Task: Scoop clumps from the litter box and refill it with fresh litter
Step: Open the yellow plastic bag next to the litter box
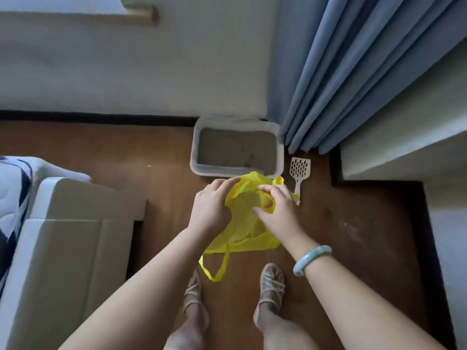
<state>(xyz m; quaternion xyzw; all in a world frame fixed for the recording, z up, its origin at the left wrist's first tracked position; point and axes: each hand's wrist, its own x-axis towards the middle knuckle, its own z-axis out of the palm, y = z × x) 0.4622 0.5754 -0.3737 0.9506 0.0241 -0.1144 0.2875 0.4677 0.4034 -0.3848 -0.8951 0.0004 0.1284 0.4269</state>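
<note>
A grey litter box (195, 145) holding sandy litter with a few dark clumps stands on the wooden floor against the wall. To its right lies a white slotted scoop (299, 170), flat on the floor with its handle pointing toward me. In front of the box I hold a thin yellow plastic bag (242, 223) in the air. My left hand (211, 205) grips the bag's left edge. My right hand (278, 210) pinches its right edge, and a pale blue bangle sits on that wrist. One bag handle loop hangs down near my feet.
A blue curtain (353, 77) hangs right of the litter box, touching its corner. A white bed frame (75, 236) with patterned bedding fills the left side. A white wall ledge (404, 147) juts out at right. My sandalled feet (271, 284) stand on the floor below the bag.
</note>
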